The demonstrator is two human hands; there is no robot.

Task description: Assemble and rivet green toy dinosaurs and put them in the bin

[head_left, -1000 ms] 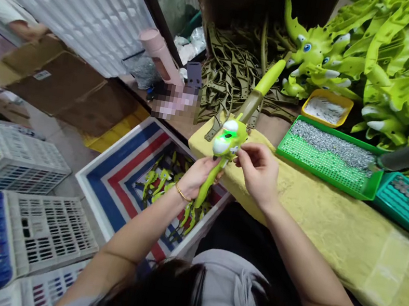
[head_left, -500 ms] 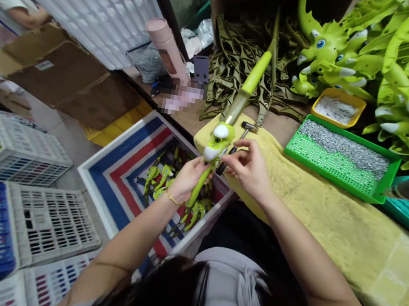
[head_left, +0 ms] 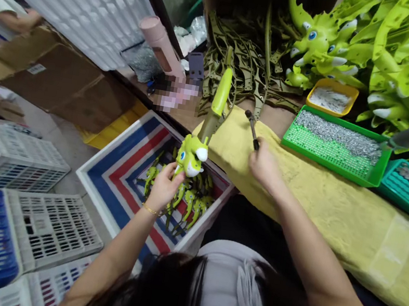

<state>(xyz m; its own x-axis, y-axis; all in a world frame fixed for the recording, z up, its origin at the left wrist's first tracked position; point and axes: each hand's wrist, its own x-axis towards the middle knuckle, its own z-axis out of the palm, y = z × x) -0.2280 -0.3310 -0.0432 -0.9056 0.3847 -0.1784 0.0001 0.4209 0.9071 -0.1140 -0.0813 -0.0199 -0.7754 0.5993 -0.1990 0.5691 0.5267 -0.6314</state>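
My left hand [head_left: 163, 188] is closed round the lower part of a lime-green dinosaur toy [head_left: 189, 154], over the lined crate. The toy has a blue eye and white horn tips. An olive strip with a green end piece [head_left: 222, 93] extends upward from its head. On the yellow padded cloth [head_left: 301, 186], my right hand [head_left: 263, 166] grips the black handle end of a small hammer [head_left: 253, 128]. The hammer's dark head points away from me. Whether the hammer rests on the cloth or is just above it, I cannot tell.
Several green toys lie in the striped-lined crate [head_left: 99, 168]. Olive strips [head_left: 243, 65] and green dinosaur parts [head_left: 407, 78] are heaped at the back. A green tray [head_left: 344, 167] holds small metal pins. Plastic baskets [head_left: 52, 226] stand at left; a person's arm [head_left: 18, 20] shows beyond.
My left hand has shifted left and lower with the toy, whose head has turned. My right hand has left the toy and closed on the hammer handle, moving right.
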